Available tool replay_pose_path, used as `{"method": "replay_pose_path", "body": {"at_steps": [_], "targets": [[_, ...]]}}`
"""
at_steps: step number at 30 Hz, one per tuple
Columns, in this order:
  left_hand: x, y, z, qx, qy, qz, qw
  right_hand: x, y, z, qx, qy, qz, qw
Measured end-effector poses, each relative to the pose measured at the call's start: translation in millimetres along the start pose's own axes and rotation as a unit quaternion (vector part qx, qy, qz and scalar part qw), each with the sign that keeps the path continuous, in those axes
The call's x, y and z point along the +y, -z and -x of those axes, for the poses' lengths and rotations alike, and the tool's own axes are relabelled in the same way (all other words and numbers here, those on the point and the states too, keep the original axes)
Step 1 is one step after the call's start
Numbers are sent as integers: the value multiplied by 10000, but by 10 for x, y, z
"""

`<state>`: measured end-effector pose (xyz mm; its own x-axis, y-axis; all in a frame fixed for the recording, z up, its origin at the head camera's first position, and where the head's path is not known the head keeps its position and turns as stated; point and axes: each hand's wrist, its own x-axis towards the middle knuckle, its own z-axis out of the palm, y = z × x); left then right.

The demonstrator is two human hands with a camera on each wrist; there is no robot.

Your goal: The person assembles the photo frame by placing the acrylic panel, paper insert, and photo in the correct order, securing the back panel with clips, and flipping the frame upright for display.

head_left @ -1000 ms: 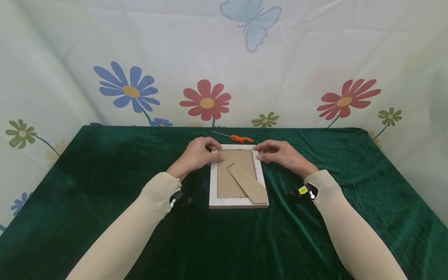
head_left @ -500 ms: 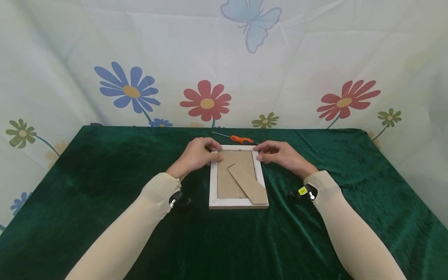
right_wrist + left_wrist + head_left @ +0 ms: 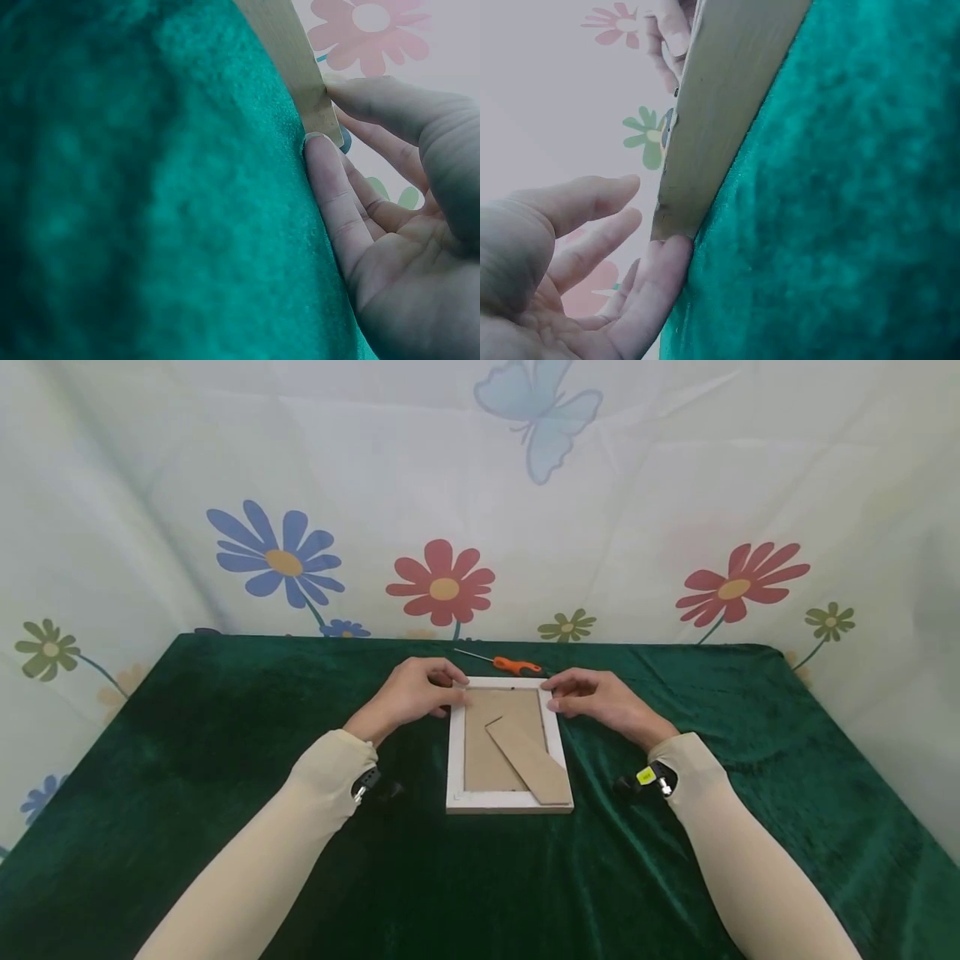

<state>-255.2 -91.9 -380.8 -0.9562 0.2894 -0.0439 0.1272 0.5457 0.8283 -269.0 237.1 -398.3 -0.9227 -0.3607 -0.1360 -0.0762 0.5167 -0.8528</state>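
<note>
On green velvet [image 3: 495, 885] before flowered fabric [image 3: 637, 502], relaxed left grip [image 3: 408, 692] touches a frame [image 3: 501, 760]; right grip [image 3: 606, 702] pinches it.

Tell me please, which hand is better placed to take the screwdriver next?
Probably the right hand: in the head view, it is nearer the orange handle, while the left hand is nearer the metal shaft. Both hands touch the picture frame.

Head view forward-down, wrist views low, close, all sharing picture frame [image 3: 487, 756]
</note>
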Motion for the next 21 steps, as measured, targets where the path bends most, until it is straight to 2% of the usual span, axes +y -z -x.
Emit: {"method": "replay_pose_path", "body": {"at_steps": [11, 21], "targets": [[-96, 1, 54, -77, 20, 132, 9999, -5, -14, 7, -21, 33, 37, 10000], [-163, -40, 95, 74, -82, 301, 9995, 6, -11, 9, 9, 84, 60, 9999]]}}
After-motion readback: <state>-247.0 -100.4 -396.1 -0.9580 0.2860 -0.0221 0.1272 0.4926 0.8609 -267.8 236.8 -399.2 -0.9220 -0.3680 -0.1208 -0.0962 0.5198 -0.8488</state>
